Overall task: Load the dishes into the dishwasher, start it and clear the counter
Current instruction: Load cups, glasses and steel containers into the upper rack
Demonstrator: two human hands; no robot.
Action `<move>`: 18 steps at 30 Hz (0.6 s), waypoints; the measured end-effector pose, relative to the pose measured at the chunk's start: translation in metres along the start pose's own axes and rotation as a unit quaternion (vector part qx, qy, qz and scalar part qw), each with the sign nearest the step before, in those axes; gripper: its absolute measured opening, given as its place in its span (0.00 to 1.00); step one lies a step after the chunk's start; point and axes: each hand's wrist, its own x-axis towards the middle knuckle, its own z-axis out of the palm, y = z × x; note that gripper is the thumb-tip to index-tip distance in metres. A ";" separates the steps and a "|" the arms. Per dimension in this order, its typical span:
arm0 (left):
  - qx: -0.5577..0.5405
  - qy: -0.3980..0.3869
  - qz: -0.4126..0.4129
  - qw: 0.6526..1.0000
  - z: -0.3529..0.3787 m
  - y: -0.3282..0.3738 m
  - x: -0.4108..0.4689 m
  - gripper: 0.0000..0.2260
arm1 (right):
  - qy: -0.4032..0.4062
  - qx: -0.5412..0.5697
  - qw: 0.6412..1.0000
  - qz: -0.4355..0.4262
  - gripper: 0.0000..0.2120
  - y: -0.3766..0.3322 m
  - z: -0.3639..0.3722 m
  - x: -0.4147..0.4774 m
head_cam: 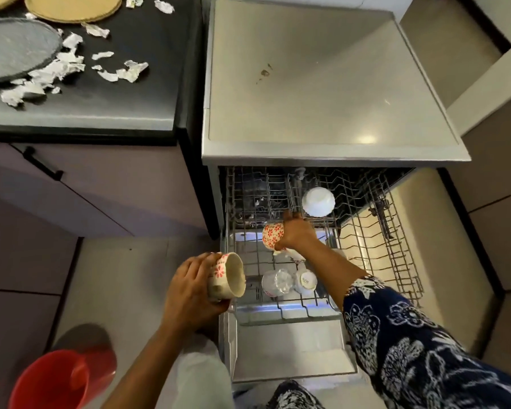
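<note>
Dishes already sit in the wire rack (381, 240) pulled out of the dishwasher (322, 98). A white bowl (318, 201) is upside down near the back. A glass (278, 281) and a white cup (306, 280) stand just beside each other, bottoms up, nearer to me. Another patterned piece (294, 255) lies between them and the bowl, mostly hidden under my wrist.

My right hand (297, 234) reaches out over the middle of the rack with its fingers wrapped round a red-flowered cup (272, 236). The cup lies on its side just in front of the bowl. That arm is stretched forward and its dark patterned sleeve (410, 335) crosses the rack's near right corner.

My left hand (189, 290) grips a second flowered cup (227, 276) at the rack's left edge. The cup is tipped so its mouth faces right, and the wrist is bent back toward me.

On the dark counter (115, 93) to the left lie torn paper scraps (56, 69), a grey plate (15, 50) and two tan plates (71, 7). A red bucket (50, 382) stands on the floor by my left side.
</note>
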 end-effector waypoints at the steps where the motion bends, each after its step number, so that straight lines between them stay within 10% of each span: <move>1: 0.004 -0.001 0.001 1.000 -0.001 -0.001 0.002 0.39 | -0.008 0.004 1.000 0.013 0.42 -0.001 0.002 0.003; 18: 0.024 -0.066 0.056 0.996 0.008 -0.034 0.020 0.44 | -0.031 0.050 0.997 0.059 0.52 -0.018 0.049 0.045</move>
